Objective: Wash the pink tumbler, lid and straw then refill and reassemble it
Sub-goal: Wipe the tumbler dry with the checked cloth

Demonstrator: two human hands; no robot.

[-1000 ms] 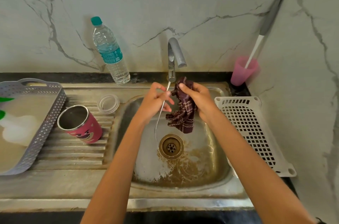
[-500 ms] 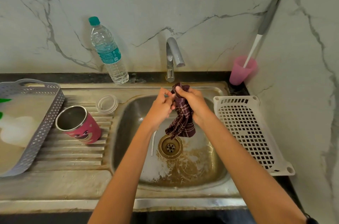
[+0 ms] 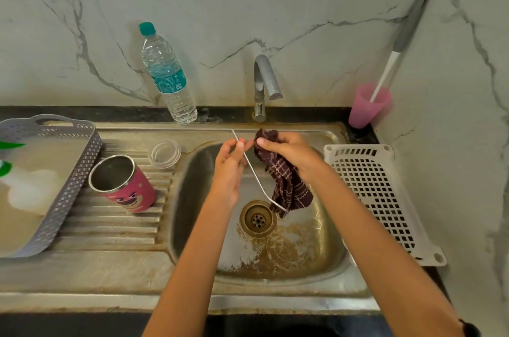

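Observation:
Over the sink basin (image 3: 192, 215), my left hand (image 3: 230, 171) pinches a thin metal straw (image 3: 254, 171) near its upper end. The straw slants down to the right, and its bent lower tip lies against a dark checked cloth (image 3: 286, 185). My right hand (image 3: 292, 153) grips that cloth by its top, and the rest hangs over the drain (image 3: 258, 218). The pink tumbler (image 3: 124, 183) stands open-mouthed and tilted on the ribbed draining board at the left. A clear lid (image 3: 164, 153) lies flat just behind it.
A water bottle (image 3: 166, 74) stands behind the sink, left of the tap (image 3: 264, 85). A grey basket (image 3: 68, 179) sits far left, a white rack (image 3: 377, 198) at the right. A pink cup (image 3: 369, 105) holding a brush stands in the back right corner.
My left hand has turned the straw so that it now slants from upper left to lower right. The cloth has slid away from the straw's top and hangs lower.

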